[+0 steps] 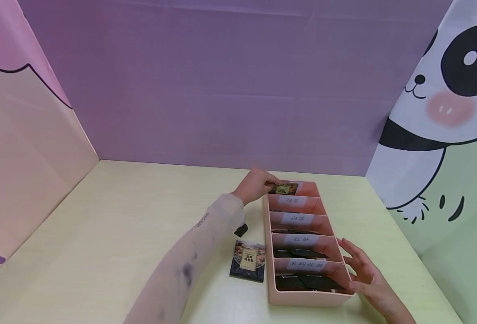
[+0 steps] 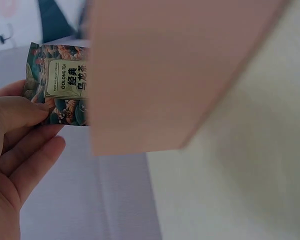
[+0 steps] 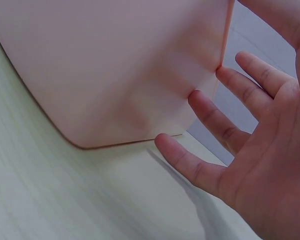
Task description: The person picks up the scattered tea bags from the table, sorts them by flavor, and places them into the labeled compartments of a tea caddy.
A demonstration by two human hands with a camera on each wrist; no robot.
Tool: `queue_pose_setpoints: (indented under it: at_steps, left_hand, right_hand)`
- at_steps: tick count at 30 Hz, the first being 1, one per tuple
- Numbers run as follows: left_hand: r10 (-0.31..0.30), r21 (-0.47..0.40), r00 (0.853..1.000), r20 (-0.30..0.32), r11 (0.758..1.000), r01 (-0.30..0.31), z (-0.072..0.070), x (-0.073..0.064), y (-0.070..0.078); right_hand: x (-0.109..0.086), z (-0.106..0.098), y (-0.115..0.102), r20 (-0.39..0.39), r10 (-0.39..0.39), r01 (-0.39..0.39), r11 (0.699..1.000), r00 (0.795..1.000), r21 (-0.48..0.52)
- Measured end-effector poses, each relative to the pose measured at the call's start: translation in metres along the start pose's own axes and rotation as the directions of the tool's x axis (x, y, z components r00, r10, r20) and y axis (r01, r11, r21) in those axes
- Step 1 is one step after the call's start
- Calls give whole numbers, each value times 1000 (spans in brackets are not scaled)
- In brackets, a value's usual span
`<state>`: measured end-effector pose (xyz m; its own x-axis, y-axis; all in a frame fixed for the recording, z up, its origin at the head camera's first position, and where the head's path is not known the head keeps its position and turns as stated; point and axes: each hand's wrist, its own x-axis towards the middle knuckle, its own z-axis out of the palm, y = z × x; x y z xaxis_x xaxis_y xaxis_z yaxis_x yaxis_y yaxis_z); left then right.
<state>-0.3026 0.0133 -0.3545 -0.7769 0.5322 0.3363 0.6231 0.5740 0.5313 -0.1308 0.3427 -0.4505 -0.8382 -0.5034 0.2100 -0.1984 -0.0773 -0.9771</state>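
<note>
My left hand (image 1: pixel 255 185) pinches an oolong tea sachet (image 1: pixel 285 189) between thumb and fingers at the far compartment of a long pink divided box (image 1: pixel 309 298). In the left wrist view, the box wall hides one end of that sachet (image 2: pixel 65 85). My right hand (image 1: pixel 369 278) touches the right side of the box near its front corner. Its fingers (image 3: pixel 210 115) are spread and mostly straight against the pink wall in the right wrist view. Dark sachets (image 1: pixel 303 253) lie in the nearer compartments, whose dividers carry handwritten Chinese labels (image 1: pixel 297 219).
Left of the box, another dark oolong tea sachet (image 1: pixel 248 262) lies flat on the pale table (image 1: pixel 101 234). Beyond it, a small black piece (image 1: pixel 241 230) shows partly from under my left sleeve. A purple backdrop (image 1: pixel 230 90) rises behind the table, with printed panels on both sides.
</note>
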Motion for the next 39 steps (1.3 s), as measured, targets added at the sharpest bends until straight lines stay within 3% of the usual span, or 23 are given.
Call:
queue_pose_setpoints:
  at_steps: [6, 12, 16, 23, 30, 39]
  left_hand:
    - [69, 244, 997, 33, 967, -75, 16, -6, -4]
    - [141, 345, 990, 1, 929, -133, 22, -6, -9]
    - [153, 383, 988, 17, 912, -148, 23, -6, -13]
    - [33, 388, 992, 119, 918, -77, 22, -11, -16]
    - [-83, 332, 978, 194, 943, 15, 15, -26, -25]
    - [-182, 300, 975, 128, 944, 137, 9, -53, -30]
  right_hand:
    - [-2, 2, -3, -22, 47, -47, 999, 999, -15]
    - [-2, 2, -6, -33, 70, -70, 997, 997, -13]
    - [-2, 2, -5, -36, 71, -72, 997, 997, -18]
    - [-1, 0, -3, -27, 41, -41, 999, 999, -12]
    - [-2, 0, -3, -35, 58, -58, 998, 998, -17]
    - [-1, 0, -3, -21, 31, -31, 999, 999, -12]
